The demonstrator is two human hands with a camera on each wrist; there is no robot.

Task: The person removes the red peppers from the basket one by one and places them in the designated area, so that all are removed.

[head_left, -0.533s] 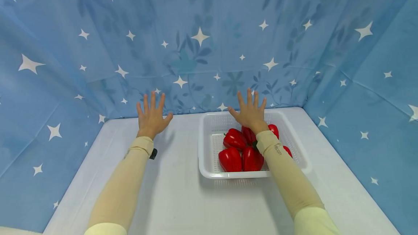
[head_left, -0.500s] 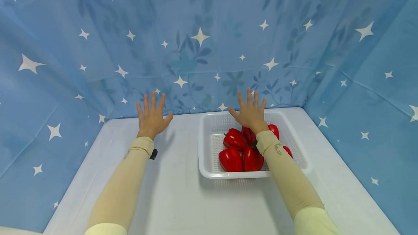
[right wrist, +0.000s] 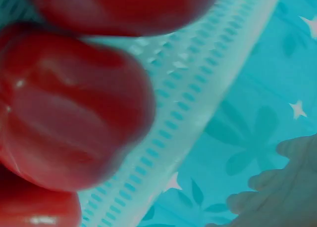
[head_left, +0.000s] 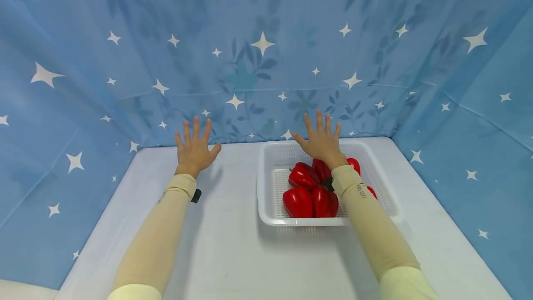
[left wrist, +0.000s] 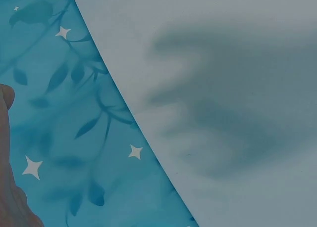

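Observation:
Both hands are held out with fingers spread, and neither holds anything. My left hand (head_left: 194,151) hovers over the far left of the table; its shadow falls on the white surface in the left wrist view, where only a sliver of the hand (left wrist: 12,177) shows. Above the far part of a white plastic basket (head_left: 266,220) is my right hand (head_left: 321,141). Several red bell peppers (head_left: 298,202) lie in the basket, some partly covered by my right hand and forearm. In the right wrist view a bell pepper (right wrist: 74,113) fills the left, with my fingertips (right wrist: 242,202) at lower right.
A white table (head_left: 233,253) stretches under both arms. Blue curtains (head_left: 200,73) with white stars and leaf patterns hang behind the table and along both sides. The basket stands right of the middle, its rim raised above the table.
The head view has shifted slightly, so the basket and curtain appear a little further right. Both hands stay spread in nearly the same place, and the peppers lie as before.

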